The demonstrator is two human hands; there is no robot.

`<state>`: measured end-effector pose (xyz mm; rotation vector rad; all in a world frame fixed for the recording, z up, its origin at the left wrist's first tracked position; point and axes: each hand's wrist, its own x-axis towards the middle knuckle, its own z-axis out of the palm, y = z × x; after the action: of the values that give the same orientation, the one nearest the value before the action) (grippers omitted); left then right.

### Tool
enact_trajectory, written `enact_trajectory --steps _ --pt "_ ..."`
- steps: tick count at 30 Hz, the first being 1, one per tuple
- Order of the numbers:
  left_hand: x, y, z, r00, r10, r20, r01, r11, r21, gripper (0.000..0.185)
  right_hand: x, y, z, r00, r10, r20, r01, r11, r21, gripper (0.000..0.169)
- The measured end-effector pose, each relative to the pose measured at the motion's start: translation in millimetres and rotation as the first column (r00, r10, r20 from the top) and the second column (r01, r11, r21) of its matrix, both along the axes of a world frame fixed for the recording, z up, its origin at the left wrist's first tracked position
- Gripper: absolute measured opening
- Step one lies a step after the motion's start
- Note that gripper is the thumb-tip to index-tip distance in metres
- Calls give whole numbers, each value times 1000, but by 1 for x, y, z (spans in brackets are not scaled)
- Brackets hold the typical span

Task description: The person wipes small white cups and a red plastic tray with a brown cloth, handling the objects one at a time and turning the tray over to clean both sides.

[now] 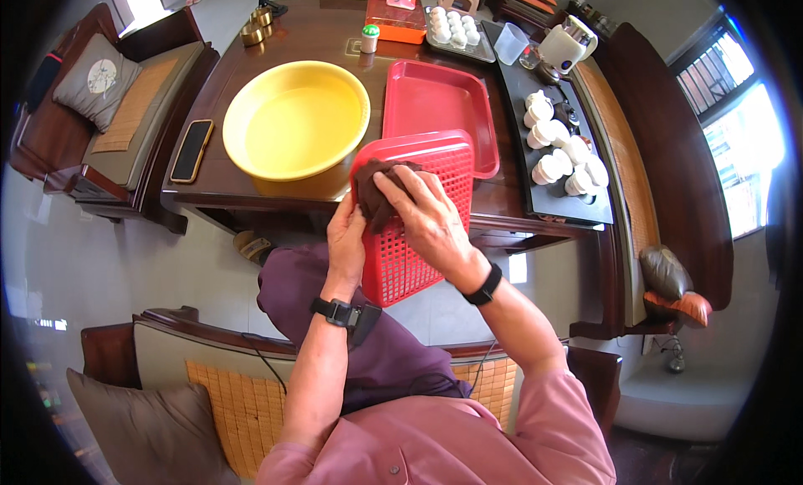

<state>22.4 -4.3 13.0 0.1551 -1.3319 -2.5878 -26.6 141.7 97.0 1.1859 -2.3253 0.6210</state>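
A red perforated plastic basket tray (408, 259) is held tilted in front of me, over the near edge of the table. My left hand (347, 234) grips its left rim. With my right hand (426, 206) I press a dark brown cloth (376, 193) against the tray's upper left part. The cloth is bunched under my fingers, and it hides some of the holes. Just beyond the basket tray lies a solid red plastic tray (439, 102). To the left of it stands a round yellow basin (295, 121) that appears to hold water.
A phone (192, 151) lies at the table's left edge. White cups (549, 165) and an electric kettle (568, 46) stand on the dark tea tray (533, 190) at right. Farther back are a green-capped container (370, 40), a metal tray of white cups (483, 49) and a red box (395, 21).
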Motion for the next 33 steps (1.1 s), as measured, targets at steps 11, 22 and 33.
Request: enact_trajectory --steps 11,22,33 --pt "-4 -3 -15 992 110 -57 -109 994 16 39 -38 12 -27 967 -127 221 181 951 -249 42" --pt "-2 -16 -17 997 83 -7 -82 993 86 34 -116 101 -67 788 -501 359 515 855 62 35" --pt "-2 3 3 999 -42 14 43 994 -104 52 -87 65 -55 861 -351 369 445 871 -209 36"
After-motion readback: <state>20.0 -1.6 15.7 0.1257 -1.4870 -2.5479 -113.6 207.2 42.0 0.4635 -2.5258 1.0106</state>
